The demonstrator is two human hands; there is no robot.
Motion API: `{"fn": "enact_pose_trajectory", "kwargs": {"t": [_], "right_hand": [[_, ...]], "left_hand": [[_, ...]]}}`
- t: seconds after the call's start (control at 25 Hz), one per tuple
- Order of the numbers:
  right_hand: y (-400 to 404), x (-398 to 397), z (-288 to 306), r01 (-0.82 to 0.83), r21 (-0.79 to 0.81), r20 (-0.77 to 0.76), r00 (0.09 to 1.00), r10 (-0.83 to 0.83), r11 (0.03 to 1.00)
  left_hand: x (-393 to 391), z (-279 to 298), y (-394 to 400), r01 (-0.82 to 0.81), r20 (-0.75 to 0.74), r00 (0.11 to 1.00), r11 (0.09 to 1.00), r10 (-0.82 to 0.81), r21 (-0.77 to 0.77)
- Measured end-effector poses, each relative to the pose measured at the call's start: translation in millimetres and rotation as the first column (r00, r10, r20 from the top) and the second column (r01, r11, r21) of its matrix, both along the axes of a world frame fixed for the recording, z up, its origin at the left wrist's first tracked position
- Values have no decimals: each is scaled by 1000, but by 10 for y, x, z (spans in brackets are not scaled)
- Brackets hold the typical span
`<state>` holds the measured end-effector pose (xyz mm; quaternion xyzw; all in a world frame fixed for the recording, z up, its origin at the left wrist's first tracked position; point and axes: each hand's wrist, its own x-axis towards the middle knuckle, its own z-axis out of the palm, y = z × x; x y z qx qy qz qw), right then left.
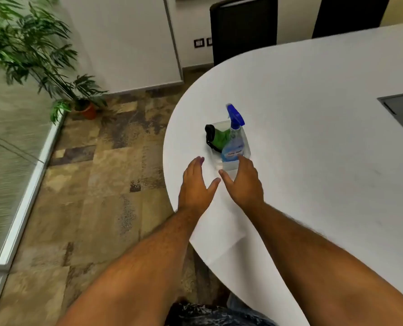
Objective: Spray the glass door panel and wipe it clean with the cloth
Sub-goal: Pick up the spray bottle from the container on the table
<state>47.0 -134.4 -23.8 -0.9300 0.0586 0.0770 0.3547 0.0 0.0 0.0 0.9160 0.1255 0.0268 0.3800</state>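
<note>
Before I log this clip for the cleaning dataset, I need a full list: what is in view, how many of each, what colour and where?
Table: one, white, rounded edge, right half of view.
Clear container: one, transparent, on the table near its edge.
Spray bottle: one, blue trigger, pale blue body, standing in the container.
Cloth: one, green, in the container beside the bottle.
Dark object: one, black, at the container's left side; identity unclear.
Potted plant: one, green, orange pot, upper left on the floor.
Chairs: two, black, behind the table.
Glass panel: frosted, far left.
Left hand: open, empty.
Right hand: open, fingertips at the container.
</note>
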Motion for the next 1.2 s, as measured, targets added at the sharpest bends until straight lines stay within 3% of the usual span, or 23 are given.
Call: {"fn": "enact_pose_trajectory", "kwargs": {"t": [0.16,0.48,0.68,0.84,1.04,1.2], "right_hand": [[-138,518,-211,61,70,-13,998,-60,996],[-213,1425,-372,16,440,76,996,-55,898],[-234,1753,-235,-127,408,135,988,78,904],[-224,1739,137,-177,479,182,978,100,860],[215,1206,778,-329,552,261,941,216,766],[945,310,981,-484,582,344,875,341,653]], "left_hand": [[524,-179,-166,-56,-108,993,996,49,-65],[1064,-528,-369,-183,-245,961,960,129,-212],[1121,-611,-524,-306,-315,927,897,203,-321],[1019,-469,-504,-335,-232,936,872,264,-358],[661,75,-110,-255,12,961,900,277,-353],[-71,346,461,-315,142,875,767,463,-559]]}}
